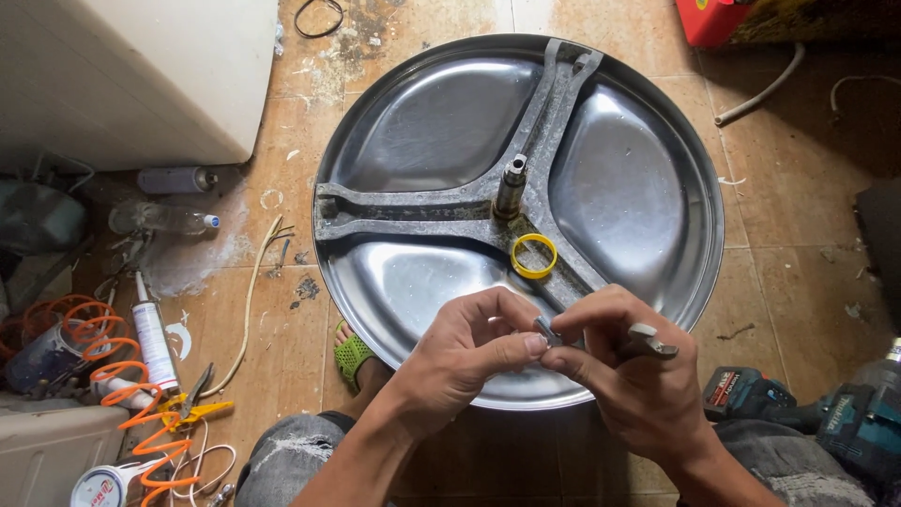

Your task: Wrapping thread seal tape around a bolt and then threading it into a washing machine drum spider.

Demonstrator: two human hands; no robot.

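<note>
Two hands' grip, left hand [469, 347], right hand [624, 361], small metal part [547, 330] pinched between

White appliance [141, 75], sealant tube [153, 343], orange coiled hose [131, 394], pliers [197, 399], teal power drill [845, 418] on tiled floor [798, 207].

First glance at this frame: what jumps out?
A big round steel drum back with a three-armed spider bracket and upright centre shaft fills the floor ahead. A yellow ring lies beside the shaft. Nearer, the left hand and right hand pinch a small metal part.
</note>
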